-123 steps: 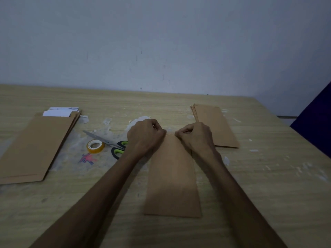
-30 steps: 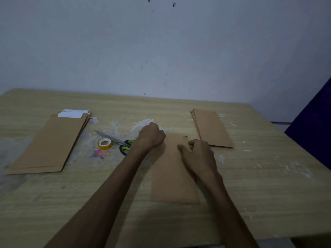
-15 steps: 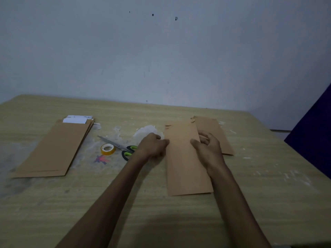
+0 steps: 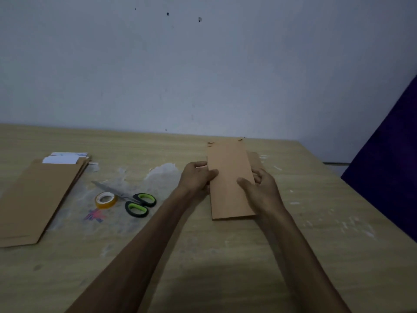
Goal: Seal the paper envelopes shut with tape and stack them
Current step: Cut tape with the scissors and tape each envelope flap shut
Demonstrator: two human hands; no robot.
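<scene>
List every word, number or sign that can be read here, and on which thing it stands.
None can be read.
Red and blue mark on the table near the tape roll: too blurred to read.
Held envelope, left envelope stack, white sheets: no text shows.

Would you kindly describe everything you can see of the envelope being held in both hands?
The held envelope is a long, narrow rectangle of plain brown paper, its visible face unmarked. Its far end looks slightly ragged at the corners; any tape there is too small to tell. The left hand grips its left edge and the right hand its right edge, thumbs on top. It is partly in front of the stack of similar envelopes at the right of the wooden table.
</scene>
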